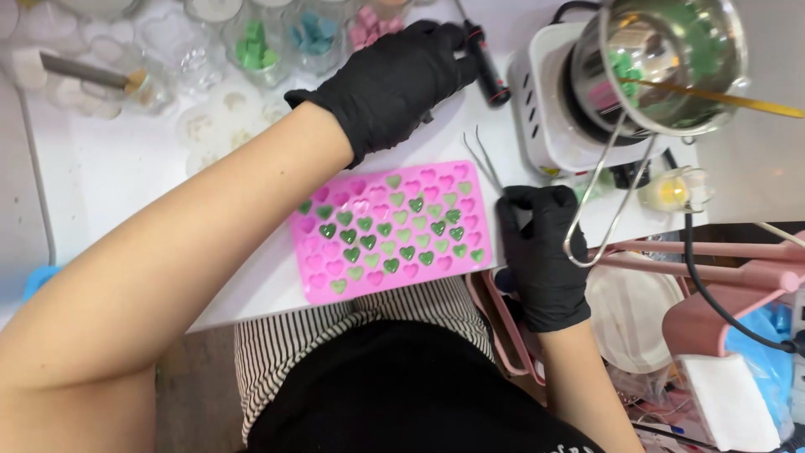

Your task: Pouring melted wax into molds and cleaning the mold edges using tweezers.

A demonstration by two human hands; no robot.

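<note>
A pink silicone mould [312, 252] with small heart cavities lies on the white table [109, 176]; several hearts in its middle hold green fill. My left hand [394, 80], in a black glove, reaches across above the mould, its fingertips on the upper end of a black stick-shaped tool [493, 77]. Whether it grips the tool is unclear. My right hand [543, 252], also gloved, sits at the mould's right edge and pinches thin metal tweezers [485, 159] that point away from me.
A steel pot [671, 63] with green pieces and a wooden stick [721, 98] sits on a white hot plate [537, 109] at the back right. Glass jars [256, 46] of green, blue and pink pieces line the back. A pink rack [713, 268] stands at the right.
</note>
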